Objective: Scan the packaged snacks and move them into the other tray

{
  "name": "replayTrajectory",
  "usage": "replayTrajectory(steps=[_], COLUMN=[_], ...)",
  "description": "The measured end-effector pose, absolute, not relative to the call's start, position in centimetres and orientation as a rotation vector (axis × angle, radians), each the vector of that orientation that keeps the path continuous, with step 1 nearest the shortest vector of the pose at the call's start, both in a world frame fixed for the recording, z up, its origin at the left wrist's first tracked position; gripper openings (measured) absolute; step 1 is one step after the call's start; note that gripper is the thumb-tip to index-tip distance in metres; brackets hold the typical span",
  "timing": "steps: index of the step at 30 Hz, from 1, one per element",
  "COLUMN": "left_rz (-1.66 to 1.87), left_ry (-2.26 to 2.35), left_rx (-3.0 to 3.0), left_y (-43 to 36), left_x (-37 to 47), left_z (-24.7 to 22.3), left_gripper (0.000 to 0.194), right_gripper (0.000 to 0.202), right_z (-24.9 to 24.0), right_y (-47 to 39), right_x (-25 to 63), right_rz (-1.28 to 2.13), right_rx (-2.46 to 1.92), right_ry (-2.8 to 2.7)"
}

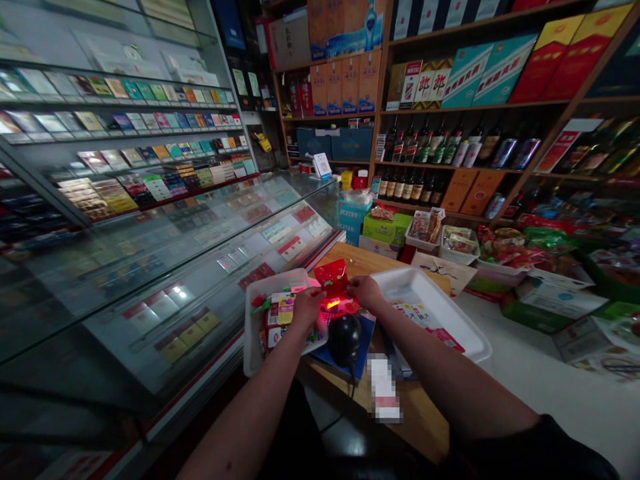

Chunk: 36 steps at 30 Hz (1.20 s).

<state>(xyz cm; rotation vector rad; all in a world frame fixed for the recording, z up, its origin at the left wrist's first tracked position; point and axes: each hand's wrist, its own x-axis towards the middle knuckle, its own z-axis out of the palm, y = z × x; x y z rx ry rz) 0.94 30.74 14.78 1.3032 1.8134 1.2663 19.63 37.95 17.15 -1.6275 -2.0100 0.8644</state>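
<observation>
A small red snack packet (332,279) is held up between my two hands, over the wooden table. My left hand (309,305) pinches its left edge, and my right hand (365,292) grips the right edge. Just below the packet stands a black barcode scanner (345,339), its red light falling beneath the packet. Under the scanner lies a blue book or box (367,350). A white bin (250,353) full of small packaged goods sits at the left, beneath my left forearm. At the right, a white tray (475,343) holds several packets, partly covered by my right forearm.
The wooden table (425,417) carries a pixelated white item (384,388). A glass display counter (165,280) with cigarette packs runs along the left. Shelves of boxes and bottles (430,147) stand behind. Bins of packaged snacks (510,247) crowd the floor at the right.
</observation>
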Motion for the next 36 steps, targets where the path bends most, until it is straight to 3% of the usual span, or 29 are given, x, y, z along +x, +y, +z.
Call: replayTrajectory(steps=[19,36], left_rz=[1.239,1.318], left_ry=[1.840,1.729], left_rx=[1.286,1.383], left_y=[31.5,31.5], left_x=[1.6,5.3], left_z=[13.0,16.8], left_gripper=[0.014,0.024], right_gripper=[0.018,0.018], right_z=[15.7,17.3], right_y=[37.7,38.5], right_x=[20.7,23.4], right_rz=[0.871,0.929], right_rx=[-1.654,-1.560], right_ry=[-1.948,-1.805])
